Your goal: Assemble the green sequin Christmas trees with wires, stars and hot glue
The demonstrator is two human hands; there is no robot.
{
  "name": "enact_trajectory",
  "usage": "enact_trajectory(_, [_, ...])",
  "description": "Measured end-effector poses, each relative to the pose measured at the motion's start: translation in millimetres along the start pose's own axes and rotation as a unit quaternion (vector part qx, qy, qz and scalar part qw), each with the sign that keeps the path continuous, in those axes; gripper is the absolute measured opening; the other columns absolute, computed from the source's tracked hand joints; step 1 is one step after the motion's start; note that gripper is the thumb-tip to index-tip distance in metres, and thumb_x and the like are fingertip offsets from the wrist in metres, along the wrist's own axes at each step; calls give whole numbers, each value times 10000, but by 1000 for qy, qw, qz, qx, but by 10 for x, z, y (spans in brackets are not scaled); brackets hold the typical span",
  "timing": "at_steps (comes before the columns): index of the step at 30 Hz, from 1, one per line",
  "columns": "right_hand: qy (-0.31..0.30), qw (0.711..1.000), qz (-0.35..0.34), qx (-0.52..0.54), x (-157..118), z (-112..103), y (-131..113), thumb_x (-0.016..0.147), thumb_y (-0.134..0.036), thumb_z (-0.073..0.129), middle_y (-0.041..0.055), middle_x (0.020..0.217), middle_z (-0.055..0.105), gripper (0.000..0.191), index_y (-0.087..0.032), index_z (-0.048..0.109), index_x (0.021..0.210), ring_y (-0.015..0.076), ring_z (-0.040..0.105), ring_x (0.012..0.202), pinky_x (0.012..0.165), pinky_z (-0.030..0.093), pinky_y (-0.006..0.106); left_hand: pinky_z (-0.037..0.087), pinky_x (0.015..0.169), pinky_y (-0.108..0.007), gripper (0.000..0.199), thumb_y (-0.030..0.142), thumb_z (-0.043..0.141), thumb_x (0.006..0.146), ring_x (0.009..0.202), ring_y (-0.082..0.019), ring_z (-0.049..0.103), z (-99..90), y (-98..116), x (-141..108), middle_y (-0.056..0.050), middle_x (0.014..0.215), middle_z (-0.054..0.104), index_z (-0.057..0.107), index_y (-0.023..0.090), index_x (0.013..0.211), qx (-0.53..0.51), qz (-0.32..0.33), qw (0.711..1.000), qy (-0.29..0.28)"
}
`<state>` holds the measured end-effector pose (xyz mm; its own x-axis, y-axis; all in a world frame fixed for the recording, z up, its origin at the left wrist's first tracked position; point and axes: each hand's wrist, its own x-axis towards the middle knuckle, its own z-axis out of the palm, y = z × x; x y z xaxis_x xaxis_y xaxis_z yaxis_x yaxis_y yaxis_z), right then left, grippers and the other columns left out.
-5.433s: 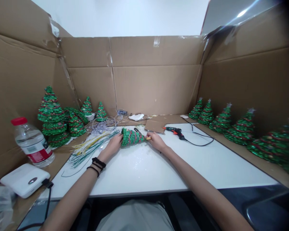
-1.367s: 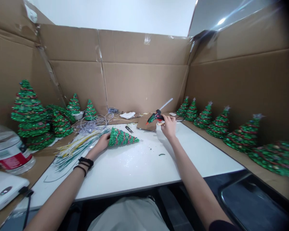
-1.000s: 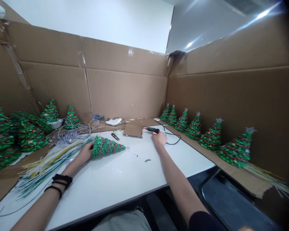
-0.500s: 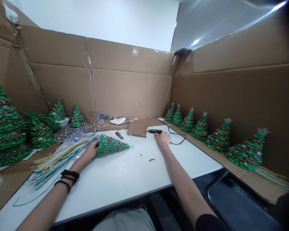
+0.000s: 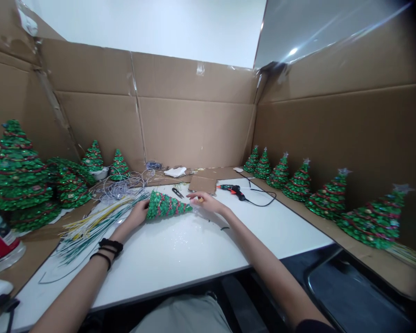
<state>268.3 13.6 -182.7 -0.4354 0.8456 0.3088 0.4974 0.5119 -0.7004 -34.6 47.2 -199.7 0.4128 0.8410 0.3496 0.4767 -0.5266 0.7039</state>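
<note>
A small green tinsel Christmas tree with a red garland lies on its side over the white tabletop, its tip pointing right. My left hand is closed on its base, partly hidden behind the foliage. At the tip, my right hand reaches in with fingers stretched out and apart; whether they touch the pale topper I cannot tell. Something small and orange shows at its fingers. A black and orange glue gun rests to the right, nozzle toward a cardboard square. Small dark snips lie behind the tree.
Finished trees with stars line the right side. More trees stand at left near a bottle. Green, yellow and white wire strips and a clear tubing tangle lie left. The glue gun's cable loops right. Cardboard walls surround the table.
My right hand has let go of the glue gun and moved left to the tree's tip. The view has shifted slightly, while my left hand keeps hold of the tree.
</note>
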Motion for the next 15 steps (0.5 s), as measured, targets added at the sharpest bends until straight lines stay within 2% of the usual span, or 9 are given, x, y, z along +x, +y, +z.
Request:
enact_trajectory(4, [-30, 999, 34, 2, -41, 70, -6, 899, -384, 460, 98, 1219, 615, 374, -174, 625, 1160, 224, 576, 1091, 947, 425, 350, 483, 754, -341, 252, 287, 495, 675, 791, -268, 620, 0, 18, -7, -53, 734, 716, 683, 147, 767, 7, -5, 1000, 4])
enact_trajectory(7, [-43, 998, 35, -18, -46, 81, 20, 910, -359, 445, 94, 1208, 619, 353, -177, 631, 1149, 218, 569, 1100, 964, 414, 352, 481, 747, -331, 252, 279, 485, 678, 770, -254, 614, 9, 11, -10, -53, 755, 717, 680, 143, 762, 10, -4, 1000, 6])
enact_trajectory(15, [-54, 998, 32, -11, -24, 120, 115, 896, -406, 469, 80, 1083, 669, 349, -176, 658, 1079, 213, 610, 979, 873, 458, 329, 474, 747, -317, 285, 265, 452, 681, 799, -251, 613, 18, 9, -17, -55, 794, 723, 685, 140, 786, 22, -1, 1000, 8])
